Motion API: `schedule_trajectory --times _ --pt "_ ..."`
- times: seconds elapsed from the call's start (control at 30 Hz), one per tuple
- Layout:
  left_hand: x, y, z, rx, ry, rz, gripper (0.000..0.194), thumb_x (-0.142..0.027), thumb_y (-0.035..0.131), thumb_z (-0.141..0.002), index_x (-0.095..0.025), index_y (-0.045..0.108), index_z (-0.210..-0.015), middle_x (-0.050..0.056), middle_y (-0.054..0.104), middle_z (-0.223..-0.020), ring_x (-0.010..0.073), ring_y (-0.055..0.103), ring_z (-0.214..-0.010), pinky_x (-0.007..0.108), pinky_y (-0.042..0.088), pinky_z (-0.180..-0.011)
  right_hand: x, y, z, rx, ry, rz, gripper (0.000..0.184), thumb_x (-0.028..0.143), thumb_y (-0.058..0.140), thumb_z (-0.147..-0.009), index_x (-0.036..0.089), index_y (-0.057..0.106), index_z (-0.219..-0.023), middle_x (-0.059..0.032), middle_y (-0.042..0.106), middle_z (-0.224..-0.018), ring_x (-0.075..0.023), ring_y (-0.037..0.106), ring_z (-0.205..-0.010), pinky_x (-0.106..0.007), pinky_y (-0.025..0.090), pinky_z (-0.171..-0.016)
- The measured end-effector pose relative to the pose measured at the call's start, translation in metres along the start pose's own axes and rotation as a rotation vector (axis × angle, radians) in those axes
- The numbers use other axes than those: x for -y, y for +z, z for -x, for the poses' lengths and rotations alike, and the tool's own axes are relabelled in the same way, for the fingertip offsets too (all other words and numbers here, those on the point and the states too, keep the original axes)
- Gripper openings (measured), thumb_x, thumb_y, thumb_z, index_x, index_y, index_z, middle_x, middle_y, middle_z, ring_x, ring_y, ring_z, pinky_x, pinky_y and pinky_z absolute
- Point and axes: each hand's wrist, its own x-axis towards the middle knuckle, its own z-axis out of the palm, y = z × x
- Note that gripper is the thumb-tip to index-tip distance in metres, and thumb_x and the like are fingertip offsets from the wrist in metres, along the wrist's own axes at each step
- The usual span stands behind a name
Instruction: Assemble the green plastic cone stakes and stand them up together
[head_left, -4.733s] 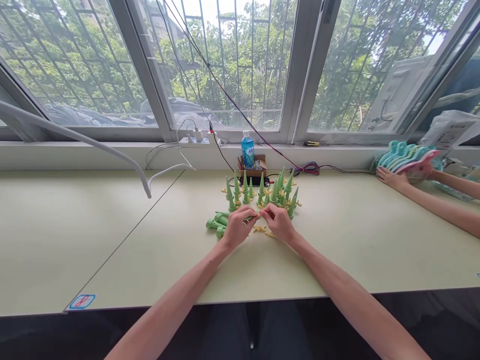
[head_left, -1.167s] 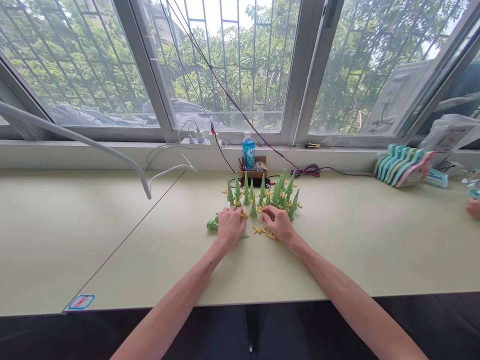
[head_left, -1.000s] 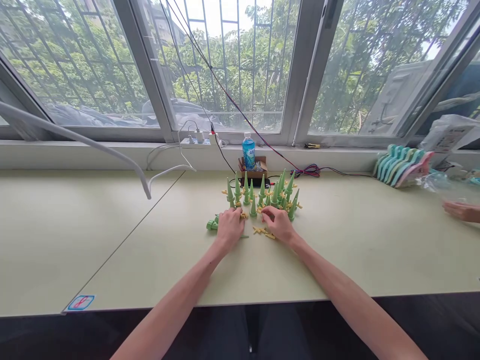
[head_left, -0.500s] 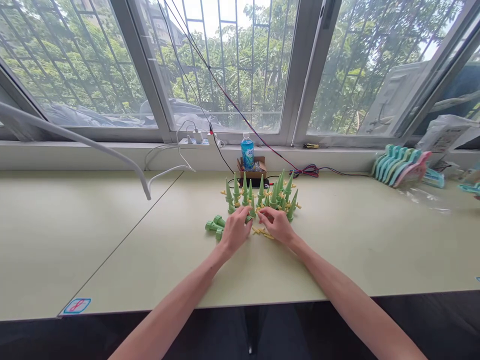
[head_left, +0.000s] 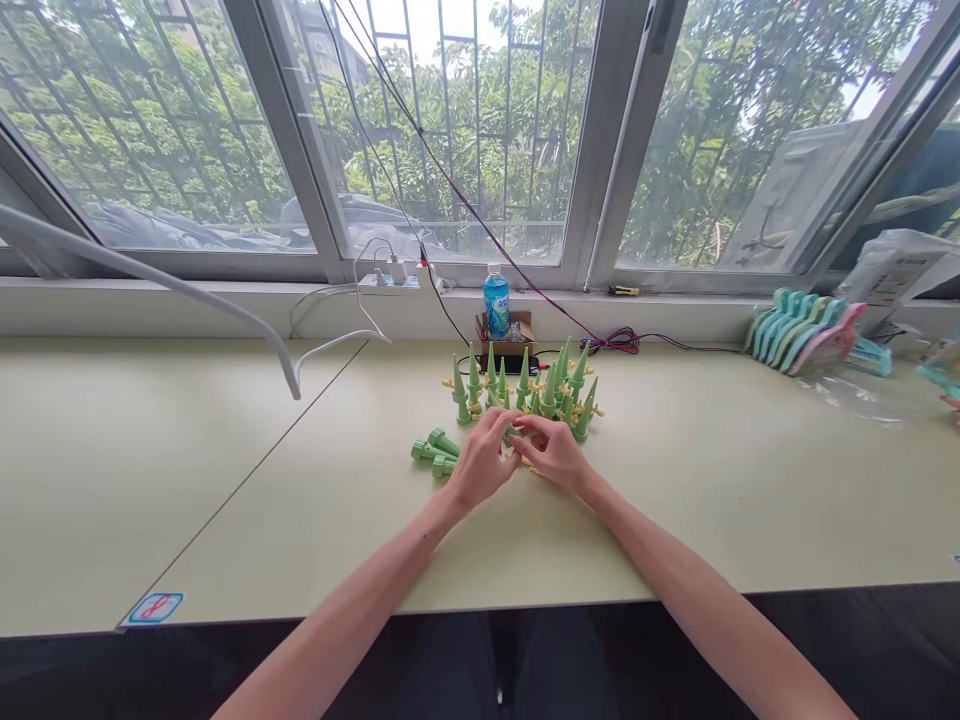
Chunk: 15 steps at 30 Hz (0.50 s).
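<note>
My left hand [head_left: 482, 462] and my right hand [head_left: 553, 450] meet at the middle of the pale green table [head_left: 675, 500], fingertips pressed together around a green cone piece that is mostly hidden between them. Just behind the hands several green cones [head_left: 551, 385] stand upright, with small yellow pieces [head_left: 596, 409] scattered among them. Left of my left hand lie a few green cones on their sides [head_left: 433, 452].
A blue drink bottle [head_left: 495, 300] and a small cardboard box [head_left: 517, 330] stand by the window sill. Red and black wires [head_left: 615, 340] run along the back. A stack of teal and pink items [head_left: 802, 325] sits far right. A white curved tube [head_left: 187, 290] hangs at left.
My left hand left the lying cones and came right to join my right hand. A cone that stood in front is gone from the table. The other person's hand at far right has withdrawn.
</note>
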Motion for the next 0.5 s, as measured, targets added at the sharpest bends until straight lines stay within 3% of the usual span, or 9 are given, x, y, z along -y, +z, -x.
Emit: schedule_trajectory --times 0.13,0.27,0.5 --pt "-0.006 -0.002 -0.002 -0.075 -0.064 0.111 0.047 -0.010 0.057 -0.076 -0.023 0.048 -0.120 0.009 0.050 -0.115 0.0140 0.058 -0.082 0.028 0.054 -0.071 -0.002 -0.002 0.000 -0.066 0.031 -0.005 0.037 0.045 0.059 -0.087 0.017 0.063 -0.111 -0.0089 0.068 -0.089 -0.0134 0.058 -0.055 -0.025 0.044 -0.047" --pt "-0.004 -0.004 -0.007 -0.223 -0.215 0.226 0.031 -0.026 0.056 -0.086 -0.020 0.049 -0.116 0.009 0.056 -0.109 0.0146 0.060 -0.084 0.027 0.054 -0.069 -0.002 -0.002 0.001 -0.074 0.043 -0.020 0.038 0.045 0.058 -0.088 0.017 0.060 -0.114 -0.0099 0.068 -0.094 -0.0162 0.064 -0.062 -0.027 0.050 -0.052" --pt "0.009 -0.004 -0.010 -0.104 -0.368 0.296 0.030 -0.046 0.059 -0.085 -0.017 0.062 -0.090 0.006 0.061 -0.088 0.0138 0.058 -0.069 0.025 0.050 -0.058 0.000 -0.001 -0.001 0.034 -0.010 -0.114 0.032 0.044 0.053 -0.092 0.019 0.055 -0.110 -0.0090 0.066 -0.103 -0.0191 0.068 -0.082 -0.027 0.055 -0.061"
